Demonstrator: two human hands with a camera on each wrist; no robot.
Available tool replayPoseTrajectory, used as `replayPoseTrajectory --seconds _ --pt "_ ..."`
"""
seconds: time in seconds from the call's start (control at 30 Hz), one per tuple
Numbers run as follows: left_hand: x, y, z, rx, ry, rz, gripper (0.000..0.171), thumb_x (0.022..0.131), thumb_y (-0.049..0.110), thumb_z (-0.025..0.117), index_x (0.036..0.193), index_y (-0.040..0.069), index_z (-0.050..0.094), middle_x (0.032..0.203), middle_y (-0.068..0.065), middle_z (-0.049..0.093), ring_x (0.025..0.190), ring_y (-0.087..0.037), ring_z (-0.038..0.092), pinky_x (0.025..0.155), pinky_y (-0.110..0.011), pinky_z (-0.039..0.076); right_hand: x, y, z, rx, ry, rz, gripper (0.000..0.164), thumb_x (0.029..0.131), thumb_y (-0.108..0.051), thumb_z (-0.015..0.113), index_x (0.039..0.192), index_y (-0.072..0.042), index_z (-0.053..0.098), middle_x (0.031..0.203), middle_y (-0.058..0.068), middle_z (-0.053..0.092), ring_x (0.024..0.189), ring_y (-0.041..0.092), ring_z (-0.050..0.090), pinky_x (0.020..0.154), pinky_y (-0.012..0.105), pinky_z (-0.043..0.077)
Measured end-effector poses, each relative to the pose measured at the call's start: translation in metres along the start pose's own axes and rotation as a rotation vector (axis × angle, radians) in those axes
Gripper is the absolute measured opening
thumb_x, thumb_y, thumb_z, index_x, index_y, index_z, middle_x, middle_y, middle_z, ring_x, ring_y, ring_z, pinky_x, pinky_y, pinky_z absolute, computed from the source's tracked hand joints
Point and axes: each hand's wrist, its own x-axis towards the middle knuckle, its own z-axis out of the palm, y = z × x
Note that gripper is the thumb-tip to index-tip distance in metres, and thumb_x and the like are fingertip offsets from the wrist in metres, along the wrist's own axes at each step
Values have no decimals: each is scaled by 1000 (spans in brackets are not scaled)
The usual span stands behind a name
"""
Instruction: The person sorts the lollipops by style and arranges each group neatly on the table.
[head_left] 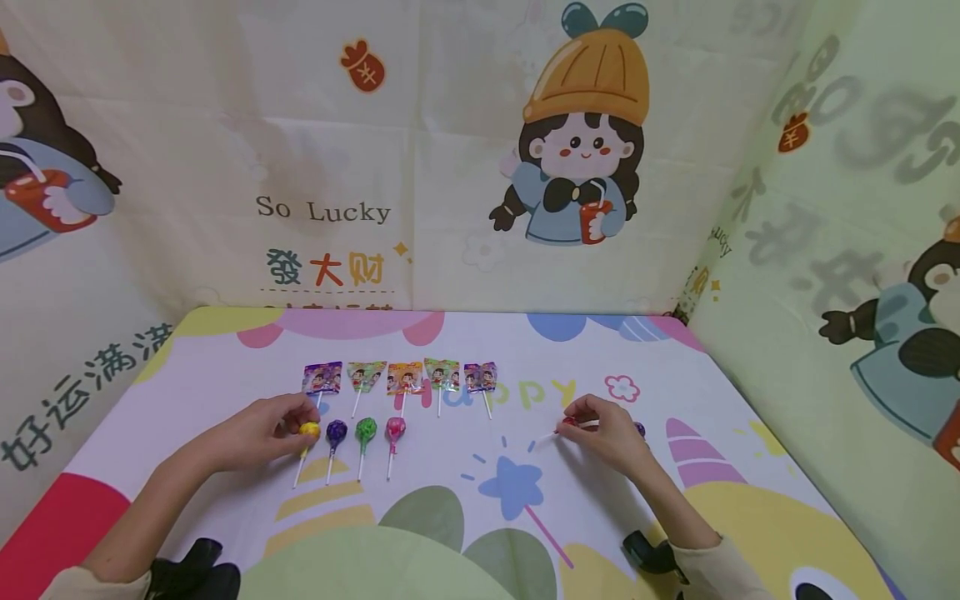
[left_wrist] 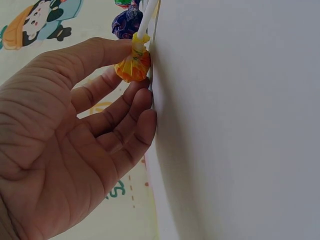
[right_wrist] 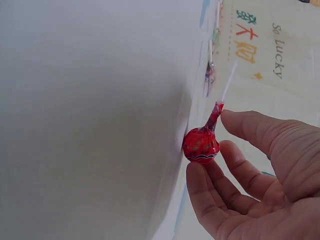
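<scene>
At the left end of the front row, my left hand [head_left: 258, 432] pinches a yellow lollipop [head_left: 310, 429], its stick pointing toward me. The left wrist view puts the thumb at the twisted neck of the yellow-orange wrapper [left_wrist: 133, 67]. Over on the right, my right hand [head_left: 611, 435] holds a red lollipop [right_wrist: 201, 145] low at the table, thumb at its neck and fingers by the ball; its white stick points left. Beside the yellow one lie a purple lollipop [head_left: 336, 432], a green lollipop [head_left: 366, 430] and a pink lollipop [head_left: 395, 429].
Behind the front row lies a row of flat-wrapped lollipops, among them a purple packet [head_left: 322, 377], an orange packet [head_left: 405, 377] and a green packet [head_left: 442, 374]. Another dark purple ball [head_left: 640, 428] peeks out past my right hand. Printed cloth walls [head_left: 450, 167] enclose the patterned table [head_left: 465, 450].
</scene>
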Motion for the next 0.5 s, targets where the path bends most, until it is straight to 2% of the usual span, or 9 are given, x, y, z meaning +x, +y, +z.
replayPoseTrajectory --seconds 0.2,0.5 --pt "0 1 -1 2 2 2 27 90 24 79 107 12 62 91 3 58 87 -16 53 71 -22 51 0 -1 0 -10 -29 21 24 85 -15 84 100 -5 68 91 2 71 87 18 69 81 28 59" --pt "-1 1 0 1 7 8 27 90 24 79 106 12 62 90 3 58 87 -16 53 71 -22 52 1 0 2 -15 -47 24 21 85 -8 82 101 -6 68 93 2 71 91 20 70 83 34 60"
